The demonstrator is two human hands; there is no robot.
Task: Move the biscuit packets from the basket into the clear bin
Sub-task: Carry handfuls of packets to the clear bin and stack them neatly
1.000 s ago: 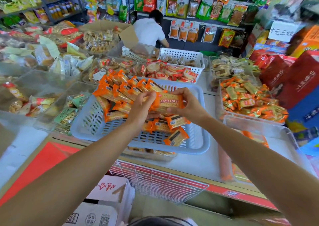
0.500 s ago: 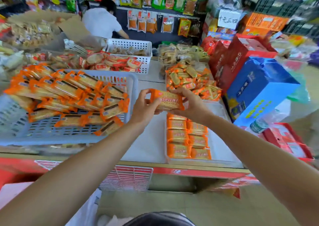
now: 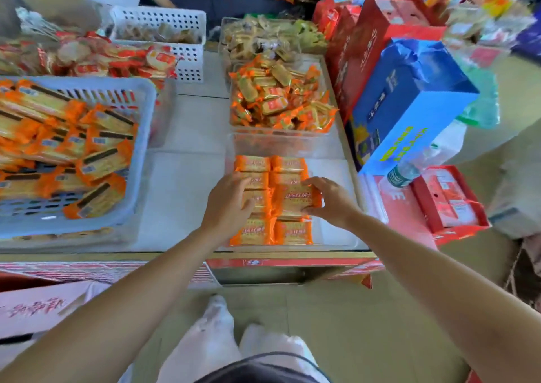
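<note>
— While the right hand (image 3: 330, 204) grips the orange foil biscuit packet (image 3: 295, 198) low inside the clear plastic bin (image 3: 336, 174), how should it land?

— Flat and square on the right-hand stack, I'd say. The left hand (image 3: 228, 204), fingers straight, presses the neighbouring packets (image 3: 253, 232) steady. Plenty more lie in the pale blue slotted plastic basket (image 3: 145, 136).

Both arms are bare and stretched forward, coming in from the bottom corners so the hands end up near each other. The left hand (image 3: 227, 207) is palm down, its fingers (image 3: 247, 205) fairly straight and laid flat. The right hand (image 3: 330, 204) is curled, thumb and fingers gripping a biscuit packet (image 3: 295, 199) by its right end.
</note>
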